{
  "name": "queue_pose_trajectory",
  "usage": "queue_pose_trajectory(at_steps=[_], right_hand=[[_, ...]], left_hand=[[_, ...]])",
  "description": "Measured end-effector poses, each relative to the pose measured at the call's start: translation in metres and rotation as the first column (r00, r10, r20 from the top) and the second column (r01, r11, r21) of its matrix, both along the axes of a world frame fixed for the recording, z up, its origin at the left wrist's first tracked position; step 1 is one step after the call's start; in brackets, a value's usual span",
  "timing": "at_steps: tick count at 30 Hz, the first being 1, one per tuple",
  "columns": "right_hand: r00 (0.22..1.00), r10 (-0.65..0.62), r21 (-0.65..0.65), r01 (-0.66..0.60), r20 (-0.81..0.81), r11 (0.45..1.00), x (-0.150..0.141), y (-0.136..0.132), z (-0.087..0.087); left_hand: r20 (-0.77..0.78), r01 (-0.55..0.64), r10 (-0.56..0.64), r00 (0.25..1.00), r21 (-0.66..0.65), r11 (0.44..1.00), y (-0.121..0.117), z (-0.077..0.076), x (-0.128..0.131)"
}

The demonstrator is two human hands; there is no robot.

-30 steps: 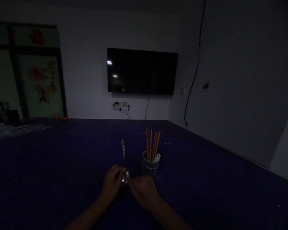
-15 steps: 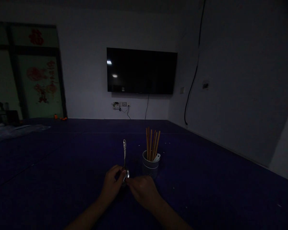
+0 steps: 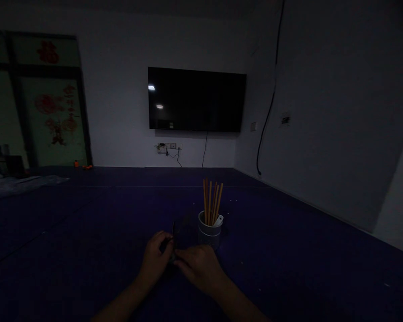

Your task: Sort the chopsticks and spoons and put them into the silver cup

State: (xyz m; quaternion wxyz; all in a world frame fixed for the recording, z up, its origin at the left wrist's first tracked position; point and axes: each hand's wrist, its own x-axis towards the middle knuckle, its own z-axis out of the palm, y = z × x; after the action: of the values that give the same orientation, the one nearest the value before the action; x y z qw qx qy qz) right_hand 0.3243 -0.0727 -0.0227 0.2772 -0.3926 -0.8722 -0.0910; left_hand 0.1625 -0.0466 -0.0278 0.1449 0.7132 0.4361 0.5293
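Note:
Both my hands meet in front of me, low over the dark purple-blue surface, around a metal spoon. Only a thin dark stretch of the spoon (image 3: 173, 228) shows, sticking up between the fingers; its lower part is mostly hidden. My left hand (image 3: 156, 255) is closed on it from the left. From the right, my right hand (image 3: 201, 268) pinches at its lower end, fingers bent together. Just beyond my right hand stands a grey cup (image 3: 209, 230) holding several wooden chopsticks (image 3: 213, 201) and a white handle (image 3: 218, 220).
The surface (image 3: 97, 232) stretches to the walls, with small white specks near the cup. Clear plastic sheeting (image 3: 27, 183) lies at the far left, by a dark box. A black television (image 3: 197, 99) hangs on the back wall; a black cable (image 3: 267, 116) runs down the right wall.
The bright spoon handle that stood tall above my hands now looks dark, thin and much shorter. My hands have stayed almost in place. The view has shifted very slightly.

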Motion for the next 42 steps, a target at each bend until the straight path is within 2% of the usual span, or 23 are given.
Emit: queue_pose_trajectory(at_steps=[3, 6, 9, 11, 14, 17, 24, 27, 29, 31, 35, 42], right_hand=[[0.979, -0.073, 0.043, 0.083, -0.192, 0.996, 0.001, 0.002, -0.001], [0.906, -0.203, 0.052, 0.239, -0.37, 0.97, 0.003, 0.004, 0.0], [0.831, -0.307, 0.03, 0.361, -0.464, 0.932, 0.006, 0.005, 0.004], [0.791, -0.329, 0.006, 0.387, -0.516, 0.922, 0.007, 0.004, 0.007], [0.727, -0.293, -0.063, 0.327, -0.621, 0.943, 0.006, 0.002, 0.009], [0.639, -0.21, -0.128, 0.172, -0.74, 0.977, 0.004, -0.001, 0.011], [0.442, -0.071, -0.104, -0.051, -0.894, 0.993, 0.002, -0.004, 0.015], [0.314, -0.047, -0.077, -0.082, -0.948, 0.994, 0.007, -0.004, 0.016], [0.247, -0.023, -0.031, -0.03, -0.969, 0.999, 0.013, -0.003, 0.018], [0.221, 0.003, 0.015, 0.055, -0.975, 0.998, 0.022, -0.001, 0.021], [0.23, -0.019, 0.03, 0.209, -0.973, 0.978, 0.04, 0.007, 0.029], [0.204, -0.097, -0.037, 0.279, -0.974, 0.96, 0.063, 0.02, 0.036]], left_hand=[[-0.058, -0.014, 0.018, 0.998, 0.061, 0.998, 0.002, -0.001, -0.002], [-0.138, -0.008, 0.027, 0.99, 0.139, 0.99, 0.005, -0.001, -0.005], [-0.214, 0.024, 0.022, 0.977, 0.211, 0.977, 0.006, -0.001, -0.007], [-0.25, 0.043, 0.022, 0.968, 0.249, 0.967, 0.006, -0.002, -0.008], [-0.288, 0.056, 0.027, 0.957, 0.277, 0.959, 0.006, -0.002, -0.009], [-0.312, 0.071, 0.024, 0.95, 0.289, 0.955, 0.005, -0.002, -0.009], [-0.323, 0.062, 0.037, 0.946, 0.292, 0.954, 0.007, -0.003, -0.008], [-0.294, 0.007, 0.075, 0.953, 0.27, 0.963, 0.008, -0.006, -0.007], [-0.27, -0.044, 0.106, 0.957, 0.226, 0.973, 0.009, -0.007, -0.008], [-0.254, -0.08, 0.119, 0.96, 0.161, 0.984, 0.01, -0.008, -0.008], [-0.222, -0.094, 0.106, 0.969, 0.064, 0.994, 0.014, -0.011, -0.011], [-0.215, -0.07, 0.073, 0.974, 0.021, 0.997, 0.019, -0.016, -0.013]])
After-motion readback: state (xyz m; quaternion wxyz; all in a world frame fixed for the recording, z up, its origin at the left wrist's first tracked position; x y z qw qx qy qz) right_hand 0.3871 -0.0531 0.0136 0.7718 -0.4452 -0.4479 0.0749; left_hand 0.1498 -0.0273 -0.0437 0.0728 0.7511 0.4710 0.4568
